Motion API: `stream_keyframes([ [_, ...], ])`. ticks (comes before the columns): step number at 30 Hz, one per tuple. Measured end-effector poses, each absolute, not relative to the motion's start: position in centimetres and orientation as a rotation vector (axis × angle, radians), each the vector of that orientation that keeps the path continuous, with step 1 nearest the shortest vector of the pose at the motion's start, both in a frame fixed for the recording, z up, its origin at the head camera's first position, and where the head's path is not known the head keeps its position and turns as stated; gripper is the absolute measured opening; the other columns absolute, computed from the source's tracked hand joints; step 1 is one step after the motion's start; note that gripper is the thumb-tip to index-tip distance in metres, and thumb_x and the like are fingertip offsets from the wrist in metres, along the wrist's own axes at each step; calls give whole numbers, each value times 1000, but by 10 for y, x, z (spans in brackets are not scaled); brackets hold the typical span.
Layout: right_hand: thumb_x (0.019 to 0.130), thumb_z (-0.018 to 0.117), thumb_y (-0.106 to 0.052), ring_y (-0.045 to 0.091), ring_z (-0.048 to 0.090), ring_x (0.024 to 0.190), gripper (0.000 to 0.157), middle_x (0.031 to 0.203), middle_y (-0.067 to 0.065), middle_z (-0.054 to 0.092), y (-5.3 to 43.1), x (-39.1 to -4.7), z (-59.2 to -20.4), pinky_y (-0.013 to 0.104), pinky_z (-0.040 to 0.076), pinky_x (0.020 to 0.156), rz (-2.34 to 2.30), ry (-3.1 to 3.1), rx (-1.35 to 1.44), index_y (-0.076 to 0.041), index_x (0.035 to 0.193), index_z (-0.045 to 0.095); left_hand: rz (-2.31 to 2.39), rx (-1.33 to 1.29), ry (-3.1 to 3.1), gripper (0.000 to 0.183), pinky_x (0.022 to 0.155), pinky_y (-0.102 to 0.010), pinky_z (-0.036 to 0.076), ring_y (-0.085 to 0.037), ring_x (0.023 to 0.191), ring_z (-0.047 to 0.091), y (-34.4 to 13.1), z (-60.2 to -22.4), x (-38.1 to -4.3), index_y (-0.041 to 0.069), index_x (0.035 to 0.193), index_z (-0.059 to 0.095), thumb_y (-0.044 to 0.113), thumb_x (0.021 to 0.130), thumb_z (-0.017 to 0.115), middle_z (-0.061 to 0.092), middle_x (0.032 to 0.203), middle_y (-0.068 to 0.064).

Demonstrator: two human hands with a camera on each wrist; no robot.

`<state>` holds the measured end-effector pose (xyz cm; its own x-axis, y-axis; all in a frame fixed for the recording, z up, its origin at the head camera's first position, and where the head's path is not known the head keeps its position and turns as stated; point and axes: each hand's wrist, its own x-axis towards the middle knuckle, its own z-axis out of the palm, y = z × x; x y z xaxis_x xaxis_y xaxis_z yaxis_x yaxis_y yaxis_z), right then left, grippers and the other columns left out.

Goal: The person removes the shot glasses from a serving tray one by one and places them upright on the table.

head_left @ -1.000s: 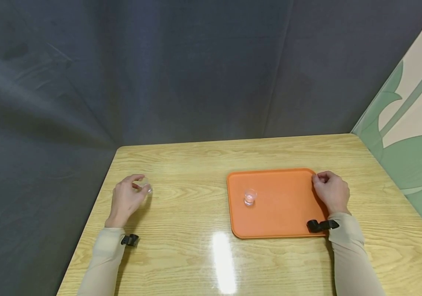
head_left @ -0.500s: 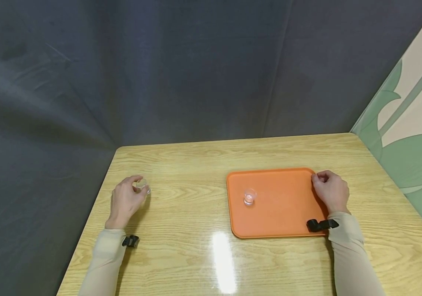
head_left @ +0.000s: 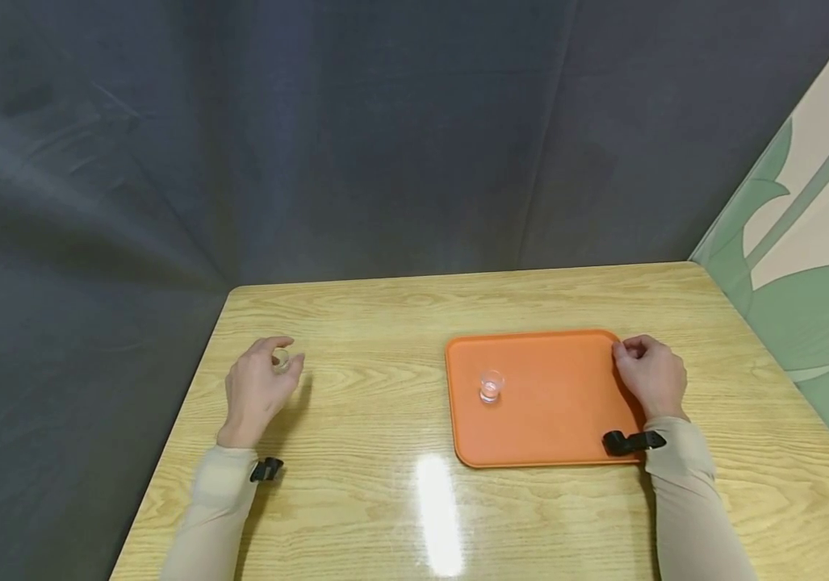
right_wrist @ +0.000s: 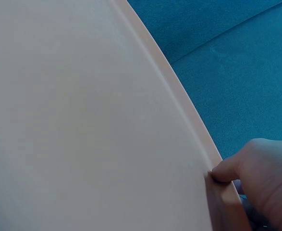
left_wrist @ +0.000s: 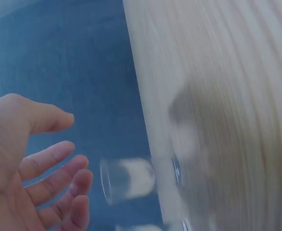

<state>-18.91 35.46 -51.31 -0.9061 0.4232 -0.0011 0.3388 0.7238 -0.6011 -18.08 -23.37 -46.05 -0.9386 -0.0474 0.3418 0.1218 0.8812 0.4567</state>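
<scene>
My left hand [head_left: 257, 395] is above the left side of the table, thumb and fingers spread apart. A small clear glass [head_left: 281, 360] shows between its thumb and index finger in the head view. In the left wrist view, this glass [left_wrist: 128, 180] stands upright on the table, apart from the fingertips. Part of a second clear glass [left_wrist: 138, 227] appears at that view's bottom edge. On the right, my right hand [head_left: 651, 377] pinches the rim of an orange tray [head_left: 559, 395] near its far right corner. The thumb [right_wrist: 226, 169] lies over the rim's inner side.
Another small clear glass [head_left: 490, 387] stands on the left part of the tray. Wooden table [head_left: 363, 420] surrounds the tray. A dark cloth [head_left: 399, 161] hangs behind the table's far edge and along its left side. A patterned wall [head_left: 814, 298] borders the right.
My left hand has let go of the clear glass, its fingers spreading and moving slightly right and up in the head view. The right hand and tray have stayed put.
</scene>
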Motion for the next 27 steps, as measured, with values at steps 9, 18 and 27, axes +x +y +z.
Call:
stream_keyframes([
  [9,106,57,-36,36,62,87,44,100,22,71,354,-190,-515,36,37,71,930,-2780,-629,4,119,71,-773,-239,-2696,16,59,-35,52,-23,77,72,-191,-461,-185,13,106,84,24,101,74,79,97,-5],
  [18,105,57,-35,36,63,87,43,100,22,72,354,-190,-516,36,37,70,916,-2772,-620,4,118,72,-803,-384,-2729,12,59,-31,53,-16,74,71,-143,-470,-187,17,99,85,27,100,77,80,96,0],
  [27,105,57,-34,36,62,89,43,100,22,72,354,-190,-516,36,37,71,923,-2763,-622,4,118,71,-848,-584,-2759,19,65,-30,55,-13,80,71,-96,-474,-188,17,110,84,27,105,70,78,98,3],
])
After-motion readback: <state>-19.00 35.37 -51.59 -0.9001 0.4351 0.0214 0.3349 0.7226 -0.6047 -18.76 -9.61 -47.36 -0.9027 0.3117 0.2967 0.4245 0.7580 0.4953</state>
